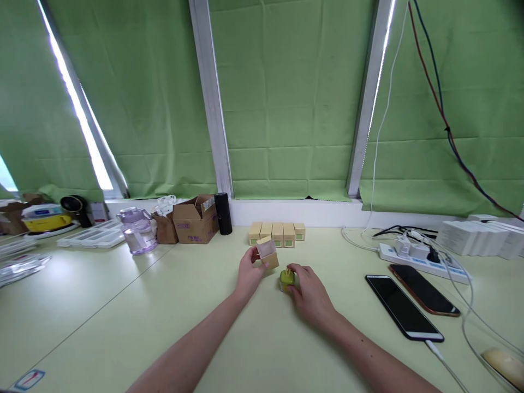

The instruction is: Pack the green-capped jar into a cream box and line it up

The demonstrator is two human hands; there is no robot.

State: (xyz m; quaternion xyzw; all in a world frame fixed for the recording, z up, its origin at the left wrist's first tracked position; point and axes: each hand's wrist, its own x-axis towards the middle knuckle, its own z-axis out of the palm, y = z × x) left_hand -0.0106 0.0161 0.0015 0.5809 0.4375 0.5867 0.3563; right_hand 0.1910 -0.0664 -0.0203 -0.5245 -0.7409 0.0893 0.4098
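My left hand is closed on a small tan cardboard box, which tilts with its top flap up and its pale inside showing. To the right of it, my right hand grips a small green-yellow jar-like object between thumb and fingers. What the jar-like object is exactly I cannot make out. The box and the object are apart, near the middle of the table. Behind them stands a row of several similar small tan boxes with pale labels on their fronts.
At the right lie two phones, a white power strip with plugs and loose cables, and several white boxes. Leftward stand a black cylinder, an opened brown carton, a purple-tinted jug and white trays.
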